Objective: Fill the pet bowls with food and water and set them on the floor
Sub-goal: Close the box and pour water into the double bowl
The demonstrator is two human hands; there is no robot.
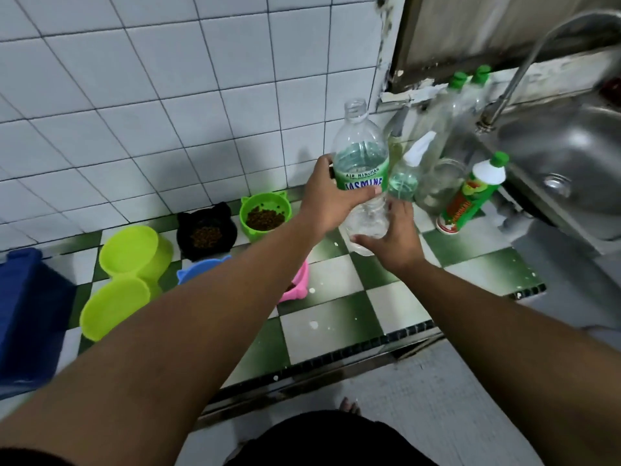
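Left hand [331,193] wraps uncapped water bottle [361,156] at label, right hand [389,237] cups its base, frame centre. Tilting could slosh water onto green kibble bowl [265,213], centre-left; lime bowls [129,250] look empty.

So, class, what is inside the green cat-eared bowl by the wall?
Brown kibble lies in the green bowl, a few bits apart up the inner wall. It covers the bottom, so its depth cannot be seen.
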